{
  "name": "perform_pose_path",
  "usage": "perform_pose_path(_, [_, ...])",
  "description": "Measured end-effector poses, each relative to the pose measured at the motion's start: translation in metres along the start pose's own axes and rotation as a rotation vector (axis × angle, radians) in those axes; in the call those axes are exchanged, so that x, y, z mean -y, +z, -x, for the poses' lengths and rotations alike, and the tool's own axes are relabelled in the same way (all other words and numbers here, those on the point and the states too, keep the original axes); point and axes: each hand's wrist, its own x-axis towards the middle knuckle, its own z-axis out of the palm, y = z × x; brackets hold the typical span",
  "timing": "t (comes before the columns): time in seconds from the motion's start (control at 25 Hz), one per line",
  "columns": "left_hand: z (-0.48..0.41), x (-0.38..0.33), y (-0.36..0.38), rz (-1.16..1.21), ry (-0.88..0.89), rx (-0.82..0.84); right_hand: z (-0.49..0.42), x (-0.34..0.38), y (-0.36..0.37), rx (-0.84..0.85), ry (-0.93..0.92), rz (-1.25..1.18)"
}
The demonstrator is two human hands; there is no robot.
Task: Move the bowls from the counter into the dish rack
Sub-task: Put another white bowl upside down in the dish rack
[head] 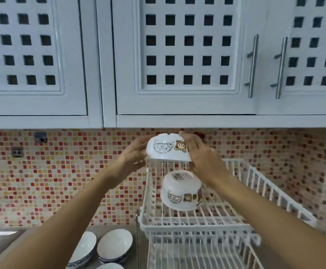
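Both hands clasped on one cartoon-printed bowl (167, 148), held upside down above the far end of the dish rack (197, 226): left hand (134, 155) cupping its near-left wall, right hand (201, 154) wrapped over its right side, fingers spread rather than hooked under the rim. Risk of a slip, since smooth glazed walls offer little to a side squeeze. Risk also of a knock against the second printed bowl (181, 191), already inverted and tilted on the rack's wires directly below the held one; a careless lowering could chip both or tip it further. Wire floor of the rack open and ribbed, so a rim set across the gaps may rock. To the left of the rack, low on the grey counter (136, 247), several blue-rimmed bowls (114, 243) waiting, upright and close together. Behind the rack, a wall of small red, orange and cream mosaic tiles (61, 181). Above the rack, pale cabinets (187, 55) with square cut-outs and metal bar handles (253, 65).
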Motion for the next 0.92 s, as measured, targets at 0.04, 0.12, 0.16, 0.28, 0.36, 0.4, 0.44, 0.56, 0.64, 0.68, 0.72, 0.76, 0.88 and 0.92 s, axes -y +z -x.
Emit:
perform_pose_path(0.04, [-0.004,0.002,0.008,-0.115,-0.009,0.051,0.005,-0.008,0.002,-0.004,-0.003,-0.017])
perform_pose_path(0.12, [-0.006,0.006,0.024,-0.244,-0.022,0.108,0.015,-0.023,0.006,-0.017,-0.011,-0.061])
perform_pose_path(0.16, [-0.007,0.007,0.030,-0.253,-0.024,0.103,0.020,-0.030,0.007,-0.012,-0.022,-0.086])
perform_pose_path(0.28, [-0.002,0.012,0.045,-0.307,-0.021,0.075,0.041,-0.055,0.009,0.160,-0.005,-0.304])
perform_pose_path(0.36, [0.004,0.022,0.053,-0.435,-0.007,0.069,0.057,-0.063,0.008,0.311,0.081,-0.533])
perform_pose_path(0.4, [0.007,0.028,0.056,-0.516,0.006,0.075,0.063,-0.066,0.009,0.325,0.126,-0.623])
perform_pose_path(0.44, [0.008,0.035,0.059,-0.615,0.018,0.088,0.068,-0.067,0.011,0.318,0.168,-0.682])
perform_pose_path(0.56, [0.012,0.045,0.070,-0.859,-0.004,0.133,0.073,-0.068,0.021,0.352,0.200,-0.661])
perform_pose_path(0.64, [0.014,0.048,0.074,-0.905,-0.046,0.169,0.075,-0.069,0.026,0.394,0.194,-0.634])
perform_pose_path(0.68, [0.014,0.050,0.075,-0.916,-0.054,0.173,0.077,-0.070,0.027,0.401,0.180,-0.619])
perform_pose_path(0.72, [0.014,0.053,0.076,-0.923,-0.050,0.170,0.078,-0.071,0.028,0.398,0.152,-0.589])
perform_pose_path(0.76, [0.014,0.054,0.077,-0.931,-0.036,0.170,0.079,-0.072,0.028,0.393,0.112,-0.544])
perform_pose_path(0.88, [0.016,0.058,0.080,-0.997,0.026,0.189,0.080,-0.071,0.029,0.402,0.012,-0.433])
perform_pose_path(0.92, [0.017,0.058,0.080,-1.022,0.042,0.198,0.080,-0.070,0.030,0.406,-0.002,-0.414])
